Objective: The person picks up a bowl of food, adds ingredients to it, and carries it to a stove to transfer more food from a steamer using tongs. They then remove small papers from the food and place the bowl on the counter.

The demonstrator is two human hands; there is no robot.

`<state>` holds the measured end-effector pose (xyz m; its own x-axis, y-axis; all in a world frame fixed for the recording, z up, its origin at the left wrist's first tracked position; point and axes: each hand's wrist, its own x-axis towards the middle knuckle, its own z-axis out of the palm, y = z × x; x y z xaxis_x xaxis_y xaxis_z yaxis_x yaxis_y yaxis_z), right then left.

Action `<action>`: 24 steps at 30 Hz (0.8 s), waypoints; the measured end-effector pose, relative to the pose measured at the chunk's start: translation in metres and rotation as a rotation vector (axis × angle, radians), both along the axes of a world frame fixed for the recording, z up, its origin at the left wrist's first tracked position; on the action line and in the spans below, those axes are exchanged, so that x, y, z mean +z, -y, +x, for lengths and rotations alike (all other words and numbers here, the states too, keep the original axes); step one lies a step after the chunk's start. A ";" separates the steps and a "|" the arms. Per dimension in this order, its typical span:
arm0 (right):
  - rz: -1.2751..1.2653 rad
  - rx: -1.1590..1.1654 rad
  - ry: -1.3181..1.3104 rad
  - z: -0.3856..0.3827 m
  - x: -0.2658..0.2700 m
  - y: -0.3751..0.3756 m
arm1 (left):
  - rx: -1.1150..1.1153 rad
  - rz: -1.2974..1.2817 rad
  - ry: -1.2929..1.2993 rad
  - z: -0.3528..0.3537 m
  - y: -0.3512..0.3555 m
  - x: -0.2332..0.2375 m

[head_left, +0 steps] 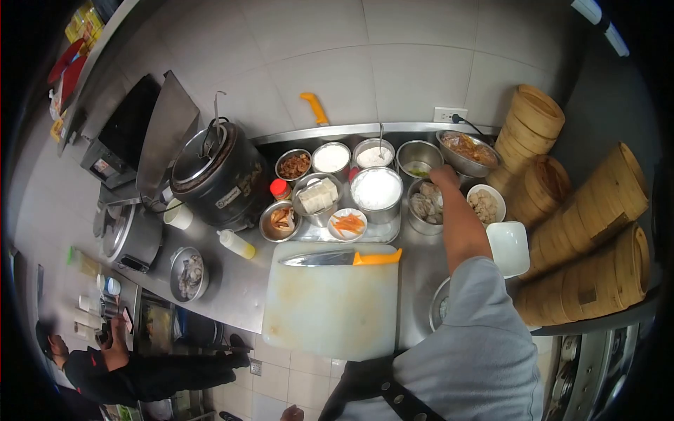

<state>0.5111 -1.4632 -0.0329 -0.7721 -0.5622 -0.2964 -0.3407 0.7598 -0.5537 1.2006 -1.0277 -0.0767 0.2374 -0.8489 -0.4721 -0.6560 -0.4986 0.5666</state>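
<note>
Right of centre in the frame, the right hand (pixel 444 175) reaches to the rim of a steel bowl (pixel 415 156) of green bits; I cannot tell whether its fingers pinch anything. A meat bowl (pixel 425 205) sits under the forearm. Lower centre, a knife (pixel 342 258) lies on the board (pixel 330 309). Steamers (pixel 583 238) crowd the bench's right end.

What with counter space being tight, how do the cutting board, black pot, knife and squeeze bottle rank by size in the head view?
1. cutting board
2. black pot
3. knife, long but slim
4. squeeze bottle
The board lies nearer the camera, yet its lead looks safe.
</note>
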 end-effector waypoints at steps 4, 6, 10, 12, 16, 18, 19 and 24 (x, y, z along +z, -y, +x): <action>-0.034 -0.036 -0.049 -0.003 -0.009 0.008 | 0.031 0.006 0.004 -0.004 0.009 -0.004; -0.100 -0.064 -0.089 0.000 -0.016 0.010 | 0.051 -0.012 -0.022 0.003 0.012 -0.015; -0.153 -0.092 -0.056 0.018 0.004 0.003 | -0.037 -0.021 0.065 -0.010 0.031 0.009; -0.211 -0.080 -0.133 0.016 -0.003 0.007 | -0.032 -0.010 0.065 -0.017 0.036 0.016; -0.403 -0.077 -0.260 0.027 -0.012 -0.002 | -0.017 -0.026 0.072 -0.019 0.033 0.014; -0.568 -0.046 -0.325 0.031 -0.014 -0.007 | -0.003 -0.029 0.065 -0.025 0.032 0.017; -0.570 -0.046 -0.324 0.031 -0.013 -0.009 | -0.002 -0.030 0.066 -0.028 0.034 0.020; -0.945 0.074 -0.451 0.043 0.003 -0.024 | -0.023 -0.090 0.071 -0.021 0.020 -0.001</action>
